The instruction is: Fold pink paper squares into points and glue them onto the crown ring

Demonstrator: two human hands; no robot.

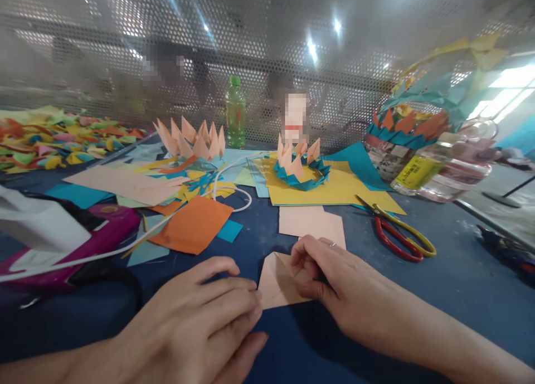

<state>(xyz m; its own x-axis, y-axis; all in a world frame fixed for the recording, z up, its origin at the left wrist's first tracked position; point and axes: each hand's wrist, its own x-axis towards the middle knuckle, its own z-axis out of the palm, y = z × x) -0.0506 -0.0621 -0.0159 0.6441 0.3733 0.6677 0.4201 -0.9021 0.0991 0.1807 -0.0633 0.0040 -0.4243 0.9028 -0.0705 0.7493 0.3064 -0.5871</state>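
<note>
A peach sheet of paper with folded upper corners lies on the dark blue table in front of me. My right hand has its fingers curled on the paper's right side, pinching its edge. My left hand lies flat with fingers stretched out, its fingertips against the paper's left edge. Just behind are plain peach paper pieces. Farther back, a ring of folded peach and teal paper points stands on yellow sheets.
Scissors with red and yellow handles lie at right. Bottles and a paper-decorated basket stand behind them. At left are a magenta glue gun, its white cord and an orange sheet. A green bottle stands at the back.
</note>
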